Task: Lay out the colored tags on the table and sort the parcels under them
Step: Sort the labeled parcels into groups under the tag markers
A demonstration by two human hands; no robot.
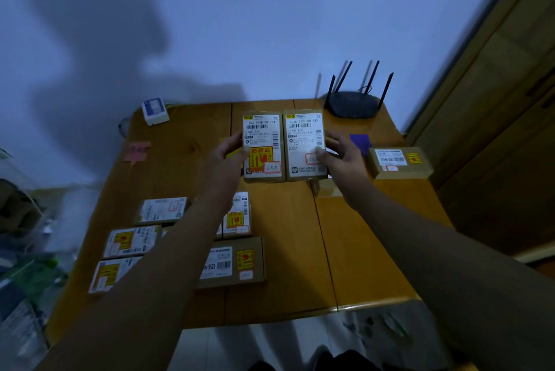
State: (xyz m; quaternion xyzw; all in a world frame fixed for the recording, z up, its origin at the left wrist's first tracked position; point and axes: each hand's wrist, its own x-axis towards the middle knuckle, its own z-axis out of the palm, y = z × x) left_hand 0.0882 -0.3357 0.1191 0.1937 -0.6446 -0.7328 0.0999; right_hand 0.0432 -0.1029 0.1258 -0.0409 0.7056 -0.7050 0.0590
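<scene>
Spanning wooden table (pixel 294 250): parcels, router (pixel 353 103), wall.

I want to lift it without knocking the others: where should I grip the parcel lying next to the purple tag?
Grip the parcel by the purple tag across its two long edges, coming from above. It lies flat, label up, clear of other parcels; the purple tag sits at its far left corner, so both long sides look free.

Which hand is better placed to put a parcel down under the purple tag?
Probably the right hand: its parcel is close to the purple tag at the table's right. The left hand is farther away.
</scene>
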